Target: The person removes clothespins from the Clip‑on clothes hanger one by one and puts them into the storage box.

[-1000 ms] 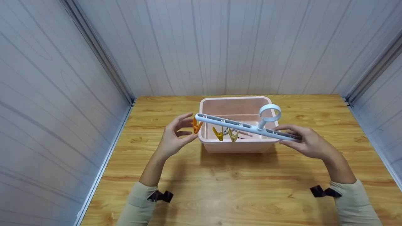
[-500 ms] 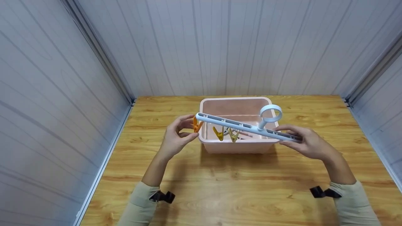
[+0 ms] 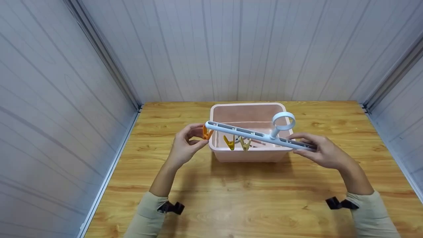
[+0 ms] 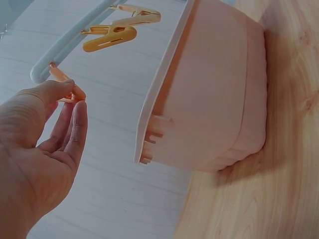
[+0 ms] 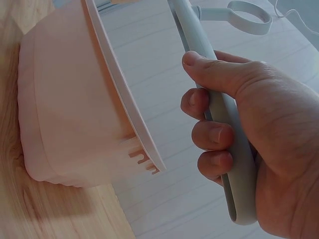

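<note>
The left hand (image 3: 185, 147) pinches the orange peg (image 3: 207, 133) between thumb and fingertips; the other fingers are loosely curled; in the left wrist view the thumb and first finger close on the peg's (image 4: 67, 89) end. The right hand (image 3: 322, 150) grips the right end of the pale blue hanger bar (image 3: 257, 135); the thumb lies on top and the fingers curl under it, as the right wrist view shows (image 5: 259, 144).

The hanger bar is long and thin, with a round ring (image 3: 283, 120) sticking up near its right part; it tilts, with the left end a bit higher; it hangs in the air over the pink tub (image 3: 248, 155), which sits on the wooden table (image 3: 251, 205). Two yellow pegs (image 3: 236, 142) hang from the bar over the tub; the orange peg hangs at the bar's left tip, just outside the tub's left wall.

Both arms reach forward from the near edge of the table, one on each side of the tub; the wrists are raised off the table.
</note>
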